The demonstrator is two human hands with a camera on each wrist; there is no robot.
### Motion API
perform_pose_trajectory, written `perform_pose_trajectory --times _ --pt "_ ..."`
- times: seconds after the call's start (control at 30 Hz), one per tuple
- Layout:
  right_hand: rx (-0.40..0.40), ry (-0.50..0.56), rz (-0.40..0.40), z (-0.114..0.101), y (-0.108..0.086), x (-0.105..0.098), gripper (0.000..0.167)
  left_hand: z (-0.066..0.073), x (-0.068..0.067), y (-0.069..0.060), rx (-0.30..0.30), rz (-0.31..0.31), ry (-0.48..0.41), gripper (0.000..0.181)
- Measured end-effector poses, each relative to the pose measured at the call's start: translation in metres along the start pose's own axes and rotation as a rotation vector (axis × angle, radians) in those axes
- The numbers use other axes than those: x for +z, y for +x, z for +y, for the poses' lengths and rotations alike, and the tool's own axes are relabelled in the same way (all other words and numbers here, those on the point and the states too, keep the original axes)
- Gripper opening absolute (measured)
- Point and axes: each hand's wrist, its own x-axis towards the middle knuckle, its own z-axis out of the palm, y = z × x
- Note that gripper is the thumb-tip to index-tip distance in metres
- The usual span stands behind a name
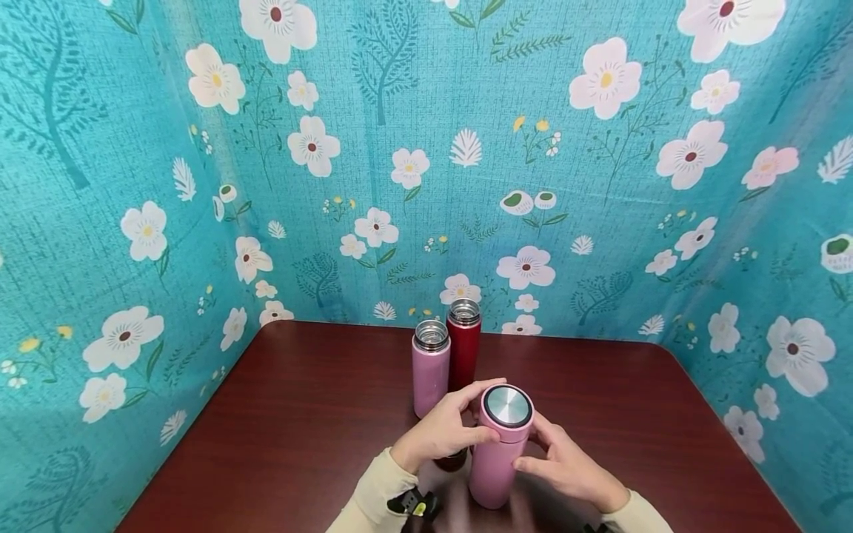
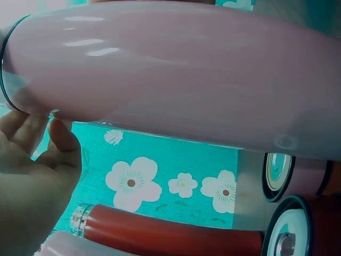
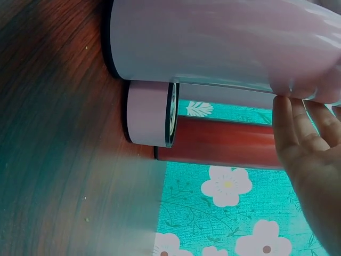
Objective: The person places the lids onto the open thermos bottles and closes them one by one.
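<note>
A pink thermos bottle (image 1: 494, 470) with its silver-topped lid (image 1: 509, 406) on stands upright between both hands. My left hand (image 1: 440, 428) holds it from the left around the lid, thumb in front. From the right, my right hand (image 1: 569, 465) grips the upper body just below the lid. Whether the base touches the table cannot be told. Behind it are an uncapped pink thermos (image 1: 430, 374) and an uncapped red thermos (image 1: 463, 340), both upright with steel mouths showing. A removed pink lid (image 3: 148, 113) and a dark red lid (image 2: 290, 232) sit beside the held bottle.
The dark brown wooden table (image 1: 320, 414) carries all the bottles. A turquoise flowered cloth (image 1: 426, 200) hangs behind the table and along both sides. In the head view, the left forearm and the held bottle hide most of the loose lids.
</note>
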Motion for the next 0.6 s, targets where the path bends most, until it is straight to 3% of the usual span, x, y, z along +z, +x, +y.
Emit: perform_pose_trajectory --times 0.23,0.6 --pt "0.009 -0.001 0.0 -0.002 0.0006 -0.0002 0.075 0.0028 0.0011 -0.002 -0.054 0.064 -0.028 0.061" --pt "-0.005 -0.022 -0.01 -0.0025 0.0011 -0.0018 0.075 -0.001 -0.0044 0.0012 -0.013 -0.009 0.021 0.06"
